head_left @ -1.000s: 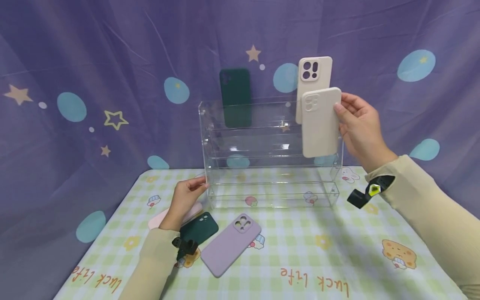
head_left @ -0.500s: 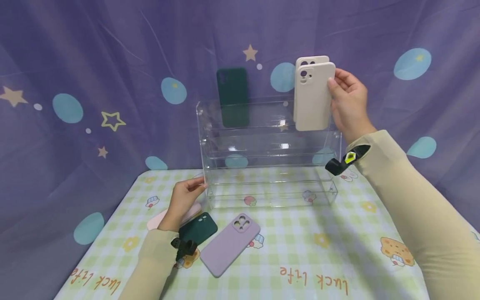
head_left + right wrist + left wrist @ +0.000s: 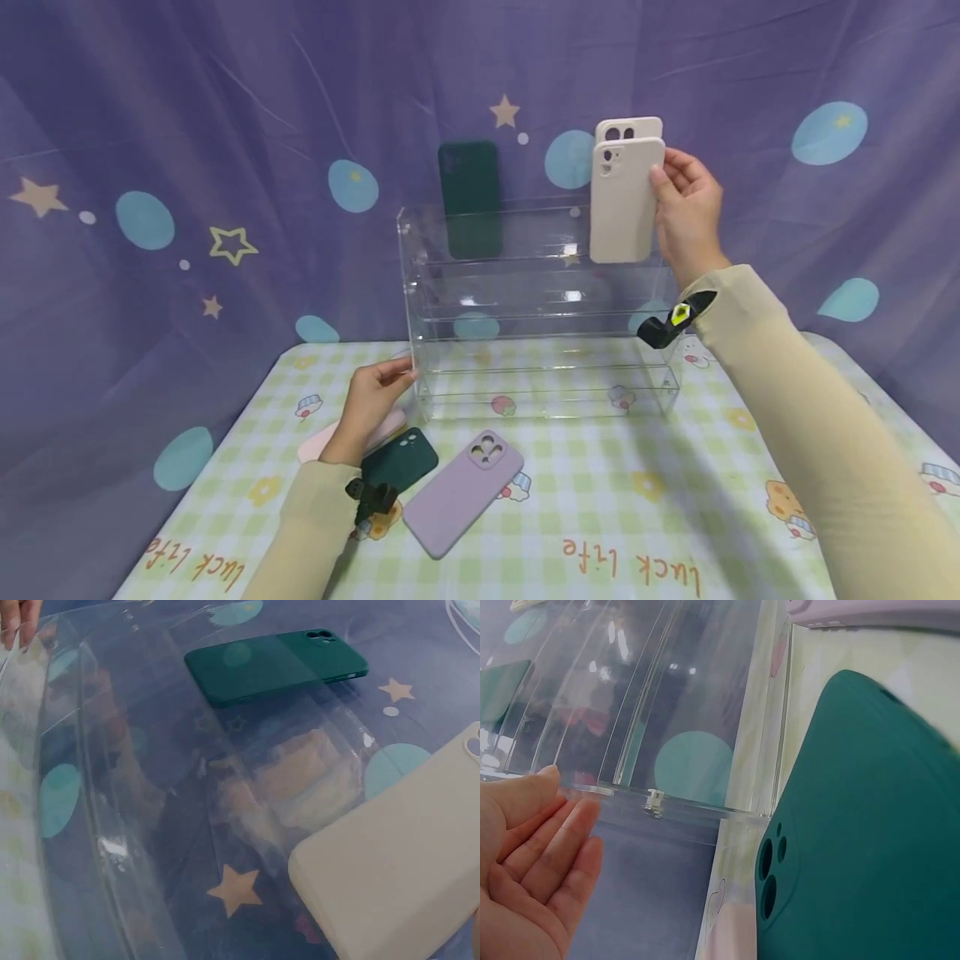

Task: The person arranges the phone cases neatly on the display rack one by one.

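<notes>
In the head view my right hand (image 3: 688, 212) pinches a white phone case (image 3: 626, 200) by its right edge, thumb in front. It stands upright before another white phone case (image 3: 631, 125), which is mostly hidden, at the top right of a clear acrylic stepped rack (image 3: 555, 408). My left hand (image 3: 371, 400) pinches the rack's left side edge; in the left wrist view the thumb and fingertips of that hand (image 3: 540, 862) meet at the panel's rim. A dark green phone case (image 3: 471, 200) stands on the top tier at left.
On the checked tablecloth (image 3: 600, 500) lie a purple phone case (image 3: 461, 500), a second dark green phone case (image 3: 401, 461) and a pink one (image 3: 315, 442), partly behind my left wrist. A purple patterned curtain (image 3: 262, 100) hangs behind the rack.
My right hand has carried the white phone case up and slightly left, in front of the other white case, then lowered it a little. The left hand has stayed at the rack's side.
</notes>
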{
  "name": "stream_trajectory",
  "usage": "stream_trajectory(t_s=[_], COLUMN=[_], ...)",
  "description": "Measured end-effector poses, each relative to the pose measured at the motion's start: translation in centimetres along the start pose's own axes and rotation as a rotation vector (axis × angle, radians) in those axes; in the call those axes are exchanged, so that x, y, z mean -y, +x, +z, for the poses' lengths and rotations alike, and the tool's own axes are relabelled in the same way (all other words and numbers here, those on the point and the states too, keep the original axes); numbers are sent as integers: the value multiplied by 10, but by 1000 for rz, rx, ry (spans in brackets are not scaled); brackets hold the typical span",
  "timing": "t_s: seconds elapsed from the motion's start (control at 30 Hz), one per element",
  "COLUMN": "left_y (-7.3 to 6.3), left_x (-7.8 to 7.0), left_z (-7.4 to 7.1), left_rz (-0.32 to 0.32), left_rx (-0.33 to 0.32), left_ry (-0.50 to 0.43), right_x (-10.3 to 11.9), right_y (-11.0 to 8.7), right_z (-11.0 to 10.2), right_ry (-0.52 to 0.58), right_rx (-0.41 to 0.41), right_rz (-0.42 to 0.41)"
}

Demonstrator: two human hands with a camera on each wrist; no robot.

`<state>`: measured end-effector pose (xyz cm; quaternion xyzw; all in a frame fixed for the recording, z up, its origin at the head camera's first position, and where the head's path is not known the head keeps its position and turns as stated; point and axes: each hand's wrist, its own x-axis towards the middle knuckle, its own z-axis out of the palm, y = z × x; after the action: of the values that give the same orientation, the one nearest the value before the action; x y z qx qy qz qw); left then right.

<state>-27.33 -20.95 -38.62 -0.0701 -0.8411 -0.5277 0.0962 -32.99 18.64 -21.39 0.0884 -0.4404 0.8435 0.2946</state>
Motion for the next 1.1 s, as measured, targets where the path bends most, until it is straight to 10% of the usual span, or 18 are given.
stream_trajectory(t_s=[0.27,0.73,1.1], left_y=[-6,-1,1], left_x=[-21,1,1], left_z=[-3,3,2], left_rz=[-13,32,33], left_rx=[6,-21,-21], left_ry=[-20,35,73], right_x=[-10,-17,-8], right_y=[-10,-26,-30], right_z=[-8,-30,-41], right_ry=[-96,-71,-410], right_rx=[-12,90,51], right_rz=[-22,109,156])
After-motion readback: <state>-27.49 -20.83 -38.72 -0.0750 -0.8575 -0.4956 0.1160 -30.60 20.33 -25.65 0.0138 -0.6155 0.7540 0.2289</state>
